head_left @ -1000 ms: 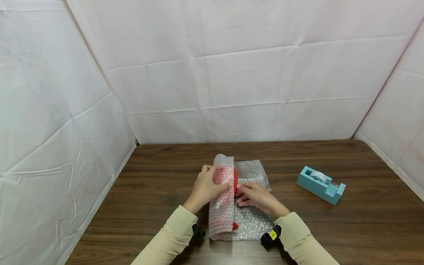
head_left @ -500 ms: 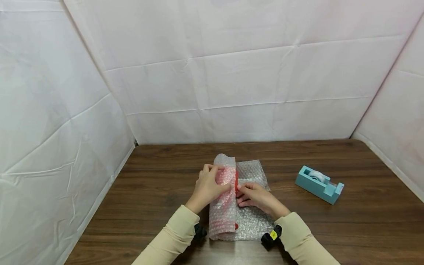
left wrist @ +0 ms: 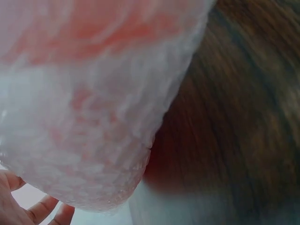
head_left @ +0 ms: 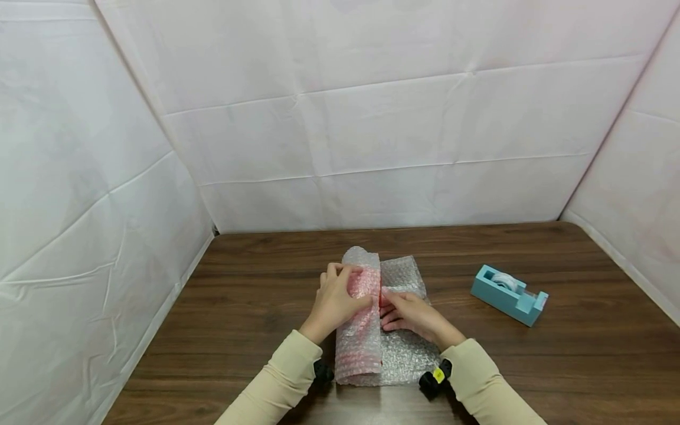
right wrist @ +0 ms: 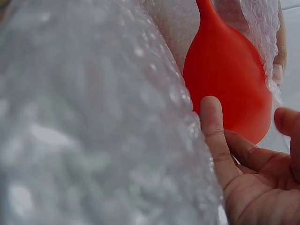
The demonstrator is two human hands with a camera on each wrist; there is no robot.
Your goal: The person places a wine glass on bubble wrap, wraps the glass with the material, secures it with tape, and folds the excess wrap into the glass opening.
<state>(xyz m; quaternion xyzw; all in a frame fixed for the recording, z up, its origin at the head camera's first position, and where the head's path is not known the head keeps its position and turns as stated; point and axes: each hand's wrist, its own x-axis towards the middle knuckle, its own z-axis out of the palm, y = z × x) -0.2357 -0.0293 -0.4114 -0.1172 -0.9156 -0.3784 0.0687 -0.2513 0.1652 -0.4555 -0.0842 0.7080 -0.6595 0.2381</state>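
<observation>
Bubble wrap (head_left: 358,354) is folded over a red spoon-shaped utensil (right wrist: 229,75), leaving only a thin red edge bare in the head view. My left hand (head_left: 334,301) grips the folded roll from its left side, thumb and fingers spread over the top; in the left wrist view the wrap hides most of it. At the roll's open edge is my right hand (head_left: 411,316). In the right wrist view one extended finger lies against the broad red head, other fingers bend below it, and the thumb stands apart on the right.
A light blue tape dispenser (head_left: 510,295) with a roll of tape stands to the right on the dark wooden table (head_left: 255,295). More bubble wrap (head_left: 406,354) lies flat beneath and right of the roll. White cloth walls (head_left: 340,130) enclose the back and sides.
The top layer of bubble wrap has moved slightly right, covering more of the red utensil. The left hand shifted a little right with it; the right hand barely moved.
</observation>
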